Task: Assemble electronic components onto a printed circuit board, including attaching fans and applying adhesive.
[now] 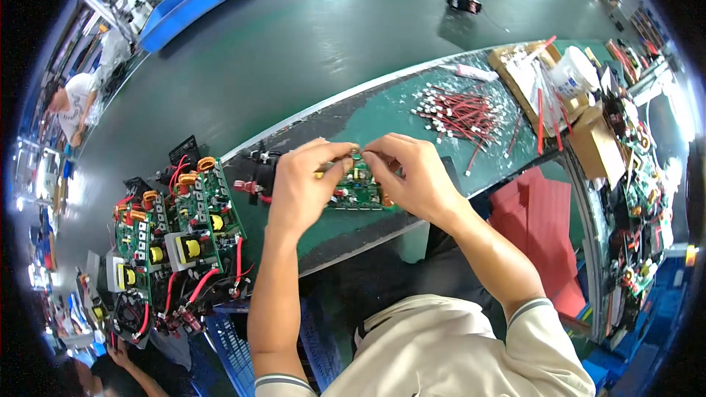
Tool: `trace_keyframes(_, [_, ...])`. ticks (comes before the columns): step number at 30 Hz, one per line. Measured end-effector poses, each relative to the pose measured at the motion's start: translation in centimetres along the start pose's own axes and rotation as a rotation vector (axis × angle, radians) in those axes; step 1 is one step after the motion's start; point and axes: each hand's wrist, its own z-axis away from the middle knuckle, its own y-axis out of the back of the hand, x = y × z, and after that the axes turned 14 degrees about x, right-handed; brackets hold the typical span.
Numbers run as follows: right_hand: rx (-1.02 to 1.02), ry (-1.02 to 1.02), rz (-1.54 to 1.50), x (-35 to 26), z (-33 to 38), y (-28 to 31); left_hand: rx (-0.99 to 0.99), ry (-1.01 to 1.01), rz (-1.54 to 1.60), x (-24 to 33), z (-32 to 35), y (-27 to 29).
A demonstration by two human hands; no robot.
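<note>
A green circuit board (360, 192) lies on the green worktop (382, 114) in front of me, partly covered by my hands. My left hand (303, 176) reaches over its left part, thumb and forefinger pinched together near the far edge. Close beside those fingertips, my right hand (413, 173) is pinched over the board's right part. Whatever sits between the fingers is too small and hidden to make out. To the left of my left hand lies a black part with red terminals (250, 187), next to the board.
Left of me stand several upright circuit boards (193, 209) with yellow transformers and red cables. Right of my hands lies a pile of red wires with white connectors (463, 114). Beyond are a cardboard box (597, 148) and a white bucket (573, 73). A person (73, 106) is at far left.
</note>
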Motion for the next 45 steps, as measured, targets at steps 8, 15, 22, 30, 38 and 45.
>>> trace_keyframes(8, [-0.037,-0.364,-0.158,1.0,-0.2,1.4,-0.097,0.222,0.147,0.3,0.2,-1.8])
trace_keyframes(15, [0.033,-0.205,0.294,0.2,1.3,5.9,-0.051,0.002,0.081,0.7,0.3,-2.3])
trace_keyframes(22, [0.106,-0.387,0.752,5.4,8.8,7.9,-0.054,-0.119,0.005,0.1,1.0,-3.0])
trace_keyframes(30, [0.204,-0.679,0.220,5.2,7.2,7.5,0.126,-0.233,-0.016,-0.9,4.0,-5.1])
trace_keyframes(38, [0.603,0.019,0.399,3.8,6.9,4.7,0.190,-0.518,-0.221,-2.3,3.1,-6.6])
trace_keyframes(45, [0.302,-0.378,-0.011,6.1,12.0,3.6,0.163,-0.390,-0.240,-1.5,3.1,-5.3])
